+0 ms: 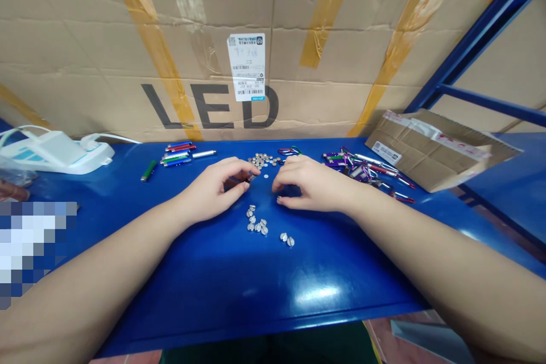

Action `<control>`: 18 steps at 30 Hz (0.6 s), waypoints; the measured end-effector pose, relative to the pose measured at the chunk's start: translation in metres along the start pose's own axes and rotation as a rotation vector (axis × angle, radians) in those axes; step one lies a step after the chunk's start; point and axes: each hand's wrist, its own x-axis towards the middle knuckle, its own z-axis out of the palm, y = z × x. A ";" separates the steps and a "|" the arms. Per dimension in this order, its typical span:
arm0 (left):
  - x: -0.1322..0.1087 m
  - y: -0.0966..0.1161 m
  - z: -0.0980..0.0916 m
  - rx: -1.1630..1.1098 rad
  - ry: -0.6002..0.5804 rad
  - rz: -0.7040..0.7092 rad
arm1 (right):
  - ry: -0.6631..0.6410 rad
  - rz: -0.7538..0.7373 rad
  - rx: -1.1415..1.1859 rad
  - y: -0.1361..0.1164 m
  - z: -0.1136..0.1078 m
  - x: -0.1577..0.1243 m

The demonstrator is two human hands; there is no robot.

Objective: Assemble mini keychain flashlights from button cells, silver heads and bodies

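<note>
My left hand point(218, 186) is above the blue table, thumb and fingers curled together around a small, partly hidden piece. Across from it, my right hand point(306, 183) has bent fingers with the thumb close to the fingertips; what lies between them is too small to make out. Just beyond both hands is a pile of small silver discs like button cells point(258, 159), and a single disc point(266, 176) lies between the hands. Nearer to me are several shiny round metal caps point(257, 227), with two more metal caps point(287, 239) a little to the right.
Coloured metal tubes point(177, 154) and a green tube point(149, 171) lie at left. Tubes with carabiner clips point(367, 170) are heaped at right beside an open cardboard box point(430, 148). A white power strip point(60, 153) stands far left. A large carton point(307, 108) backs the table point(205, 290).
</note>
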 end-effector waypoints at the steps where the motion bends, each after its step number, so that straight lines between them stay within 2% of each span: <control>1: 0.000 0.001 0.000 0.003 -0.004 0.003 | -0.040 0.005 0.006 0.000 0.001 0.000; 3: 0.000 0.004 -0.001 -0.004 -0.005 -0.001 | -0.076 0.019 0.042 -0.001 0.004 0.000; 5: 0.000 0.007 -0.001 -0.023 0.000 -0.019 | -0.022 0.044 0.112 -0.002 0.006 0.001; 9: 0.000 0.010 0.002 -0.145 -0.021 -0.076 | 0.291 0.119 0.276 -0.005 0.006 0.002; 12: 0.000 0.012 0.005 -0.274 -0.034 -0.130 | 0.429 0.136 0.382 -0.008 0.008 0.005; 18: 0.002 0.014 0.007 -0.381 -0.054 -0.178 | 0.437 0.155 0.589 -0.009 0.019 0.008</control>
